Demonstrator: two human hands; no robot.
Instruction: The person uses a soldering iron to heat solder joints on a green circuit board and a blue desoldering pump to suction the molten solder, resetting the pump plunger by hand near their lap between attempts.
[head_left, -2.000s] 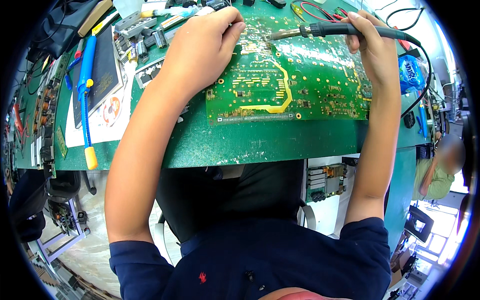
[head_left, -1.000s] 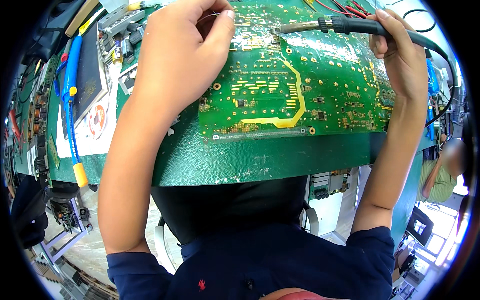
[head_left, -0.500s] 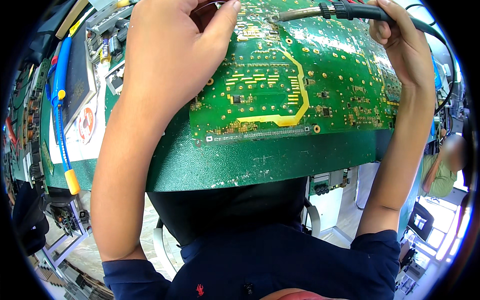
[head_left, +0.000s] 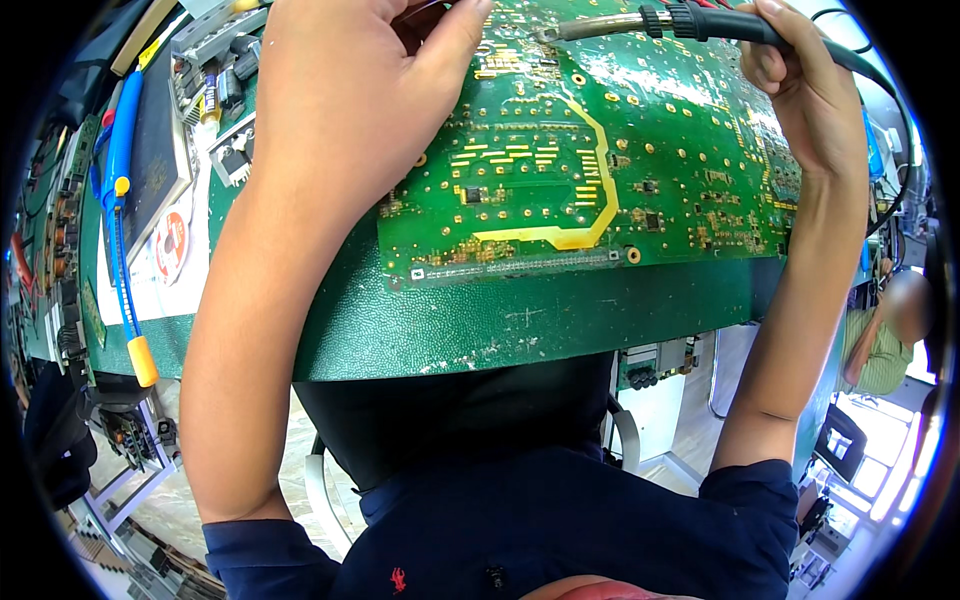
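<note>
A large green circuit board (head_left: 680, 180) with gold pads and a broad yellow trace lies on the green bench mat (head_left: 500, 320). My right hand (head_left: 805, 100) grips a black soldering iron (head_left: 690, 20), whose metal tip touches the board's upper middle, among small components. My left hand (head_left: 355, 105) is closed at the board's upper left, near that tip. A thin wire shows faintly between its thumb and fingers at the top edge, partly hidden behind them.
At left are a blue desoldering pump (head_left: 123, 140), a dark tablet-like slab (head_left: 160, 170), a solder-wick spool (head_left: 172, 245) and loose components (head_left: 225, 90). The iron's cable curves down at right. A co-worker in a green striped shirt (head_left: 880, 355) is at the far right.
Over two seconds my left hand has shifted up and left and my right hand rightward, with the view shifting too. The iron stays on the board. The last half second shows little difference.
</note>
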